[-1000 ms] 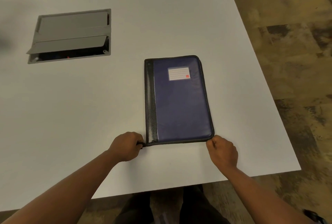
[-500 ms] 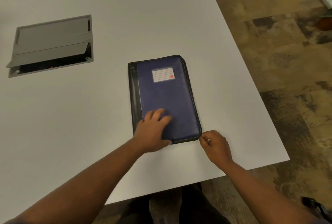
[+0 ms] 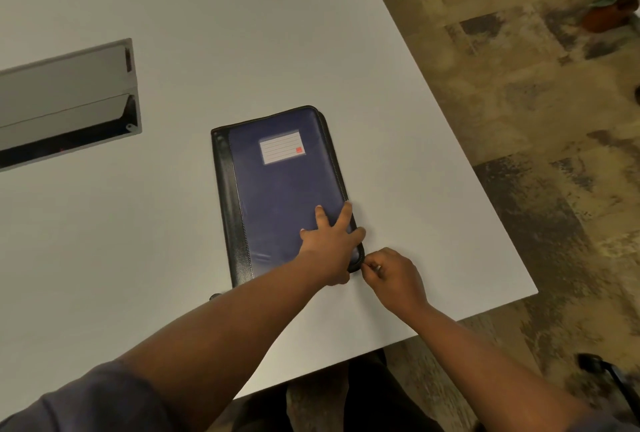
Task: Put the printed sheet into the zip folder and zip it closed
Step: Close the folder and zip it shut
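The zip folder (image 3: 277, 189), dark blue with a black spine and a white label, lies closed flat on the white table (image 3: 207, 16). My left hand (image 3: 332, 244) presses flat on its near right part, fingers spread. At the folder's near right corner my right hand (image 3: 391, 274) pinches what looks like the zip pull, which is mostly hidden by the fingers. The printed sheet is not visible.
A grey recessed cable box (image 3: 65, 102) with its lid raised sits in the table at the left. The table's right edge and near edge lie close to the folder. A potted plant (image 3: 609, 9) stands on the floor far right.
My left hand went from the folder's near left corner onto the cover, then slid toward the right edge. My right hand has stayed pinched at the near right corner.
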`<state>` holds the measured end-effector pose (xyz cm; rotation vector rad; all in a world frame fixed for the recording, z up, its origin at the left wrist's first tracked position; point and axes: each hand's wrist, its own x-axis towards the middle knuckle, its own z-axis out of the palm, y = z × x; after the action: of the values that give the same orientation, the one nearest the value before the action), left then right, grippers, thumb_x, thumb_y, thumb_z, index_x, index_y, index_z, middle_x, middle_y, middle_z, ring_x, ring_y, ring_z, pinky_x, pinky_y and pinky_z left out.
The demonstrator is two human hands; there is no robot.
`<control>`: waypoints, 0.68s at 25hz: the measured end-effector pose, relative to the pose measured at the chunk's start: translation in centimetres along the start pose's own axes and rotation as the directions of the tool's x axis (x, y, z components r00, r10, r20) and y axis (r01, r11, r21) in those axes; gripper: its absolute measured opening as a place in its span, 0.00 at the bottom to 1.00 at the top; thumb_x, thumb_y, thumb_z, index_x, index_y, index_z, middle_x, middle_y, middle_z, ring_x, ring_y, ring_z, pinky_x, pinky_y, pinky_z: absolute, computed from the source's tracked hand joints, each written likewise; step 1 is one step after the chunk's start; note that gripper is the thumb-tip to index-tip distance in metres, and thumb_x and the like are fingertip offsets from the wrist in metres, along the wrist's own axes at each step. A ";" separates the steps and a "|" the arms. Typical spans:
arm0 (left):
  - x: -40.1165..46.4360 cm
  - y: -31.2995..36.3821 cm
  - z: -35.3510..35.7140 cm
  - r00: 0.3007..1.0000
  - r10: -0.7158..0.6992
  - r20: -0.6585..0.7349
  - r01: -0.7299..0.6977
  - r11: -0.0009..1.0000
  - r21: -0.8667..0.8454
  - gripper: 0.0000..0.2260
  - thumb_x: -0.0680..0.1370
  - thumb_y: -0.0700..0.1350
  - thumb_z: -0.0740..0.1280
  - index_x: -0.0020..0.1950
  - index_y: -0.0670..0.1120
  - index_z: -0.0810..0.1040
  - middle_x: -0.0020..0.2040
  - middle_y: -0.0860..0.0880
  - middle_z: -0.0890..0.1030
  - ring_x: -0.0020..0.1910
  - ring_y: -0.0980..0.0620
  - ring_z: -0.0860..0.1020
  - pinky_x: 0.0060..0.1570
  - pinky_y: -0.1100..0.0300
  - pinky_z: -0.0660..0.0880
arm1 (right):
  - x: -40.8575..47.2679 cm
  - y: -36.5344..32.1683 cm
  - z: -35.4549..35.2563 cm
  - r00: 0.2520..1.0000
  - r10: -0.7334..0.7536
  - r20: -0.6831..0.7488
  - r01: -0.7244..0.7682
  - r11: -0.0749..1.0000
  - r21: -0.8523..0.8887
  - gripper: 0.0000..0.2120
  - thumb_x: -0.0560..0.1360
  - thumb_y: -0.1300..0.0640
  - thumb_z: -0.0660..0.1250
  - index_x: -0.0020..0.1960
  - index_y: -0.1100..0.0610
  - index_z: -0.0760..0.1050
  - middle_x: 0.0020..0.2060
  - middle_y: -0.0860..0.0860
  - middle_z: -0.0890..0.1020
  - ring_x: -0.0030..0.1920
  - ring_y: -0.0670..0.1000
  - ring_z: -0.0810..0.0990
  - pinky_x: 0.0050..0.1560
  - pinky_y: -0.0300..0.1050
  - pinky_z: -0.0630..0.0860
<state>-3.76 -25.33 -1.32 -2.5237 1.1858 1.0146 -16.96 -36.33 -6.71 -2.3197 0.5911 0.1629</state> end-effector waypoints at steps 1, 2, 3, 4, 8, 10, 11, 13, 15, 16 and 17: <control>0.1 0.1 -0.1 1.000 0.005 0.000 -0.005 1.000 -0.004 0.40 0.70 0.52 0.77 0.76 0.58 0.58 0.81 0.50 0.40 0.77 0.25 0.44 0.62 0.28 0.71 | 0.0 0.1 0.0 1.000 -0.009 0.004 0.009 1.000 -0.001 0.06 0.76 0.53 0.69 0.40 0.50 0.80 0.35 0.45 0.78 0.34 0.48 0.77 0.33 0.45 0.77; 0.2 0.2 -0.2 1.000 0.011 0.000 -0.011 1.000 -0.015 0.40 0.69 0.52 0.78 0.75 0.57 0.59 0.80 0.50 0.41 0.76 0.25 0.45 0.61 0.29 0.73 | 0.0 0.2 0.0 1.000 -0.018 0.005 0.018 1.000 -0.002 0.06 0.76 0.53 0.70 0.40 0.51 0.80 0.35 0.45 0.78 0.34 0.47 0.76 0.33 0.44 0.76; 0.2 0.2 -0.3 1.000 0.018 -0.003 -0.018 0.999 -0.030 0.40 0.69 0.53 0.78 0.75 0.57 0.59 0.80 0.50 0.42 0.76 0.24 0.46 0.60 0.31 0.74 | 0.1 0.2 -0.1 1.000 -0.025 -0.001 0.025 1.000 -0.001 0.06 0.76 0.53 0.70 0.40 0.51 0.81 0.35 0.45 0.78 0.34 0.47 0.77 0.33 0.43 0.76; 0.3 0.2 -0.4 1.000 0.027 -0.009 -0.028 0.999 -0.043 0.40 0.68 0.53 0.78 0.74 0.57 0.60 0.80 0.50 0.43 0.76 0.24 0.46 0.60 0.32 0.75 | 0.1 0.2 -0.3 1.000 -0.029 -0.011 0.029 1.000 0.002 0.06 0.76 0.54 0.70 0.40 0.52 0.81 0.35 0.45 0.79 0.34 0.47 0.77 0.33 0.41 0.75; 0.0 -0.1 -0.7 0.999 0.046 -0.025 -0.047 0.998 -0.049 0.41 0.67 0.54 0.78 0.74 0.58 0.60 0.80 0.50 0.45 0.76 0.26 0.49 0.60 0.37 0.77 | 1.1 0.2 -0.8 0.998 -0.038 -0.042 0.039 0.999 0.022 0.06 0.75 0.56 0.70 0.40 0.53 0.81 0.35 0.45 0.79 0.34 0.47 0.77 0.34 0.39 0.75; -0.1 -0.1 -0.9 0.998 0.053 -0.022 -0.054 0.997 -0.052 0.41 0.67 0.54 0.78 0.74 0.58 0.59 0.80 0.51 0.46 0.77 0.26 0.49 0.59 0.39 0.77 | 1.9 0.2 -1.0 0.998 -0.043 -0.042 0.044 0.999 0.027 0.06 0.75 0.56 0.70 0.40 0.53 0.81 0.35 0.44 0.78 0.35 0.46 0.77 0.34 0.40 0.76; -0.1 -0.1 -1.0 0.998 0.058 -0.020 -0.059 0.997 -0.054 0.41 0.68 0.54 0.78 0.74 0.58 0.59 0.80 0.51 0.46 0.77 0.26 0.49 0.59 0.39 0.77 | 2.4 0.2 -1.2 0.998 -0.050 -0.047 0.051 0.998 0.028 0.06 0.76 0.56 0.69 0.40 0.53 0.81 0.35 0.44 0.78 0.35 0.47 0.77 0.34 0.41 0.76; -0.1 -0.1 -1.1 0.998 0.064 -0.018 -0.065 0.996 -0.054 0.41 0.68 0.54 0.78 0.75 0.58 0.58 0.80 0.50 0.47 0.77 0.26 0.49 0.60 0.39 0.76 | 3.5 0.0 -1.6 0.996 -0.066 -0.056 0.067 0.997 0.030 0.06 0.76 0.56 0.69 0.40 0.54 0.80 0.35 0.45 0.78 0.35 0.47 0.77 0.35 0.43 0.77; -0.1 -0.2 -1.0 0.998 0.065 -0.023 -0.066 0.996 -0.052 0.42 0.68 0.54 0.77 0.76 0.58 0.58 0.80 0.50 0.47 0.77 0.26 0.50 0.61 0.39 0.76 | 4.7 -0.3 -2.0 0.996 -0.079 -0.051 0.081 0.996 0.023 0.08 0.77 0.56 0.69 0.39 0.55 0.79 0.35 0.47 0.78 0.35 0.48 0.76 0.36 0.45 0.77; 0.0 -0.2 -0.9 0.998 0.062 -0.023 -0.063 0.997 -0.051 0.42 0.68 0.54 0.77 0.77 0.58 0.57 0.80 0.50 0.47 0.77 0.26 0.49 0.61 0.39 0.76 | 5.4 -0.4 -2.1 0.995 -0.086 -0.044 0.087 0.996 0.015 0.08 0.77 0.56 0.68 0.39 0.55 0.79 0.35 0.48 0.79 0.35 0.48 0.76 0.36 0.46 0.78; 0.0 -0.2 -0.8 0.998 0.058 -0.022 -0.059 0.997 -0.050 0.43 0.68 0.54 0.77 0.77 0.57 0.57 0.81 0.50 0.47 0.77 0.26 0.49 0.61 0.39 0.76 | 5.9 -0.5 -2.2 0.995 -0.091 -0.035 0.091 0.996 0.005 0.08 0.77 0.56 0.68 0.39 0.55 0.79 0.35 0.48 0.79 0.35 0.49 0.77 0.36 0.48 0.78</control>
<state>-3.16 -25.57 -0.75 -2.5580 1.2615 1.0479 -11.62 -39.72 -6.47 -2.3425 0.5011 0.0776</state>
